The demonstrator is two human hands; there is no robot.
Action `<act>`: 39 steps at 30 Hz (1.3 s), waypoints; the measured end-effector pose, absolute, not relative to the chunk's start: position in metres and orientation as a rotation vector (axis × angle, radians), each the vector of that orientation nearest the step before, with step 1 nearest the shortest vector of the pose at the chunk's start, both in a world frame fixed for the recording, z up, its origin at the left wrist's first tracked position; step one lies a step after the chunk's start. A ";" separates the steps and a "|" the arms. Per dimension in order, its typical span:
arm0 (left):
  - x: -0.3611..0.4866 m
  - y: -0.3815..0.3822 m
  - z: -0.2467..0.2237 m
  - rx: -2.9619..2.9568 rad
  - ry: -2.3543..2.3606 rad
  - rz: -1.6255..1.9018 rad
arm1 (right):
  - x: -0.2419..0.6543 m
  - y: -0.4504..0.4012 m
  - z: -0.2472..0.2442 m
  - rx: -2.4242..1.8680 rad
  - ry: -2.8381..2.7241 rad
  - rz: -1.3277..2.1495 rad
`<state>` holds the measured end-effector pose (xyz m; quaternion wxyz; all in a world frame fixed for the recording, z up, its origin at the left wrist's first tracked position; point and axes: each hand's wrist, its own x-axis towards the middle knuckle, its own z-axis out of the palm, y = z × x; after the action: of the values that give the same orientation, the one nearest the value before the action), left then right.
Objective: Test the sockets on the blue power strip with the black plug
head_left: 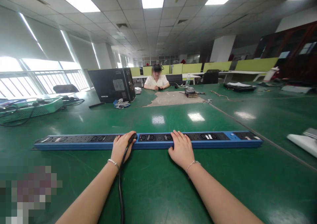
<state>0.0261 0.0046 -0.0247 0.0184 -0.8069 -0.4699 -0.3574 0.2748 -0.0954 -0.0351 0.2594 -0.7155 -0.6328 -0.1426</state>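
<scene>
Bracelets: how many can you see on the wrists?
2. One bracelet is on the left wrist, behind the left hand holding a plug. The other bracelet is on the right wrist.

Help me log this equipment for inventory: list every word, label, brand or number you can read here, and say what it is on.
No text can be read.
Long blue power strip: white marks near its sockets, too small to read.
Black computer case: a pale sticker on its side, blurred.
Left hand, with its grip on a black plug, and right hand: no writing.
</scene>
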 end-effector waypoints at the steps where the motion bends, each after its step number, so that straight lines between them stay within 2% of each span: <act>1: 0.026 0.005 -0.022 -2.473 -1.481 -1.227 | 0.274 -0.095 -0.035 -1.939 -1.709 -0.379; 4: 0.026 0.001 -0.008 -2.276 -1.560 -1.583 | 0.273 -0.095 -0.034 -1.941 -1.700 -0.357; 5: 0.029 -0.002 -0.003 -2.268 -1.551 -1.598 | 0.272 -0.095 -0.034 -1.941 -1.700 -0.352; 11: 0.075 -0.016 0.005 -2.656 -1.286 -1.183 | 0.272 -0.095 -0.034 -1.929 -1.682 -0.338; 18: 0.117 -0.021 0.005 -2.747 -1.276 -0.894 | 0.272 -0.095 -0.035 -1.898 -1.680 -0.344; 30: 0.129 -0.032 0.016 -2.698 -1.319 -0.759 | 0.270 -0.095 -0.034 -1.906 -1.676 -0.337; 39: 0.126 -0.035 0.001 -2.641 -1.275 -0.776 | 0.271 -0.095 -0.033 -1.879 -1.653 -0.308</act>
<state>0.1263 -0.0348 0.0007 0.0541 -0.8693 -0.4198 -0.2554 0.2711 -0.0949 -0.0333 0.3050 -0.7096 -0.6244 -0.1163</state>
